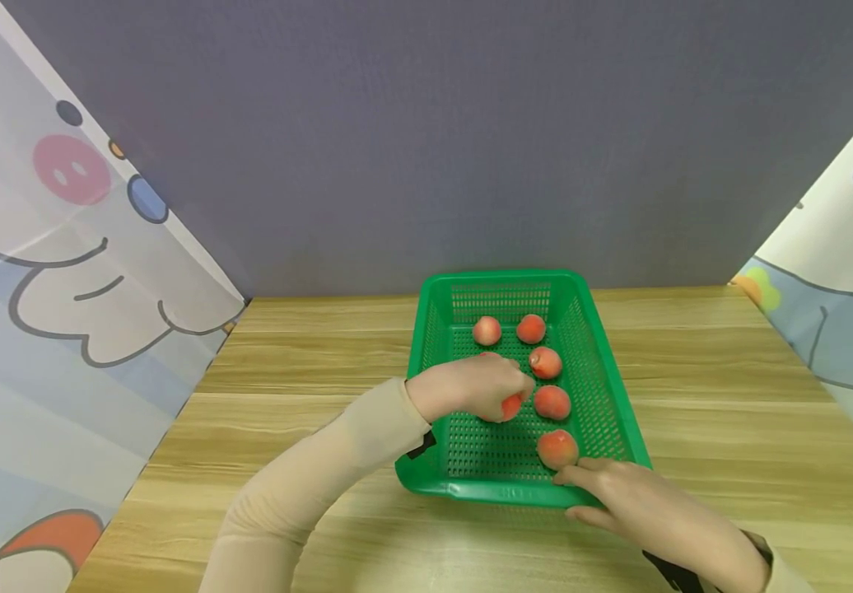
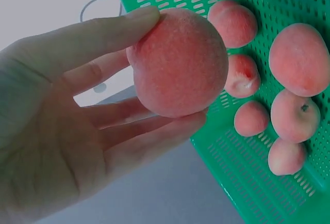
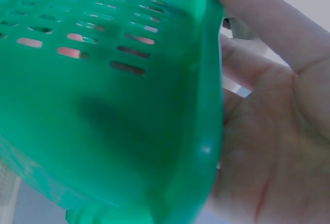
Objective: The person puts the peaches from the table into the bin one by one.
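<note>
My left hand [image 1: 484, 385] is over the middle of a green plastic basket [image 1: 504, 492], pinching a red peach [image 2: 180, 64] between thumb and fingers. In the left wrist view that peach appears above the others. Several more peaches lie on the basket floor, among them a peach [image 1: 557, 449] in the near right part, a peach [image 1: 552, 402] behind it, and a pale one [image 1: 487, 330] at the far end. At the near right corner my right hand [image 1: 637, 502] grips the basket rim [image 3: 209, 131], fingers over the edge and thumb outside.
The basket stands on a wood-grain table [image 1: 308, 354] close to a grey back panel [image 1: 426, 148]. Cartoon-printed sheets hang at the left side [image 1: 100, 231] and right side [image 1: 849, 263].
</note>
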A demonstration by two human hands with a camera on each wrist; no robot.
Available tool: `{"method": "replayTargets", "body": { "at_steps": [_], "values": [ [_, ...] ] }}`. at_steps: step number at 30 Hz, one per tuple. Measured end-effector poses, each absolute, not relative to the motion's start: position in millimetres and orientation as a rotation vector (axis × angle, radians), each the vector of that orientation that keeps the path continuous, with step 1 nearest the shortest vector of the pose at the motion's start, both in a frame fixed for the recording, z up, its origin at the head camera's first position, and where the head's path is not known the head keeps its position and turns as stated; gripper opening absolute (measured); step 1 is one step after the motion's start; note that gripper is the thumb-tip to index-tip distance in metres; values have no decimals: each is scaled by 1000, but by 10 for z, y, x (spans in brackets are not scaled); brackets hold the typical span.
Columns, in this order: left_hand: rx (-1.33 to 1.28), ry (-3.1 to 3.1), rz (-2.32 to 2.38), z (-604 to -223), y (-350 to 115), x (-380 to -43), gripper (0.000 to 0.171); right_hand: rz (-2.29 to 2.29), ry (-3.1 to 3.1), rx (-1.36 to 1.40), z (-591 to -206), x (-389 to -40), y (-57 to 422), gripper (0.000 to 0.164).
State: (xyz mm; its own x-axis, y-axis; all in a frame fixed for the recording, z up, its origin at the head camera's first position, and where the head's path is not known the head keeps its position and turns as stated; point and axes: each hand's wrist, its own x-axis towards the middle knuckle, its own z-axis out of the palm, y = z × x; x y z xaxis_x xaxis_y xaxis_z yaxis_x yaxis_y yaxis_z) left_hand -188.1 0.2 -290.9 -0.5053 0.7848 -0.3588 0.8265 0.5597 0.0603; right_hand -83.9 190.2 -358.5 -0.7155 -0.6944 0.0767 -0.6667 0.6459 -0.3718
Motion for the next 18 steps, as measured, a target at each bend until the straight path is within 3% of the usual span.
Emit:
{"method": "replayTargets", "body": {
  "at_steps": [8, 18],
  "values": [
    [1249, 2365, -155, -2965, 124, -1846, 14, -582, 2786, -1168, -3594, -844, 1904, 27],
    [1169, 2335, -226, -3102, 224, -1850, 24, -584, 2768, -1150, -3591, -845, 1909, 29]
  ]
}}
